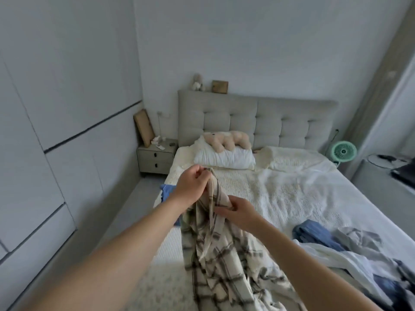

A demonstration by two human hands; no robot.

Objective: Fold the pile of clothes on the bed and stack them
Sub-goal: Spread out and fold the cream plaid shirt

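Bed [292, 194]: fills the centre and right of the view, covered in white, rumpled bedding; grey tufted headboard [258, 122] at 12 o'clock.
Wardrobe wall [45, 131]: pale panels along the 9 o'clock side.
Plaid garment [215, 250]: cream cloth with dark checks, held up at centre, hanging down toward 6 o'clock in loose folds over the near edge of the bed.
Pile of clothes [350, 250]: at 4 o'clock on the bed, unfolded; blue, white and grey pieces tangled together, running out of view at the lower right.
Blue cloth [168, 191]: at the bed's left edge, about 9 o'clock from the hands, partly hidden behind the left forearm; cannot tell whether it is folded.
Pillow [224, 158]: white, at 12 o'clock against the headboard, with a beige plush toy [226, 140] lying on top.
Nightstand [155, 159]: at 11 o'clock beside the bed, two drawers, small items on top too small to tell.
Fan [343, 151]: mint green, at 2 o'clock beside the bed.
Left hand [190, 187]: raised, fingers curled, pinching the top edge of the plaid garment.
Right hand [238, 212]: lower and toward 4 o'clock of the left hand, fingers and thumb closed on a bunched fold of the same garment.
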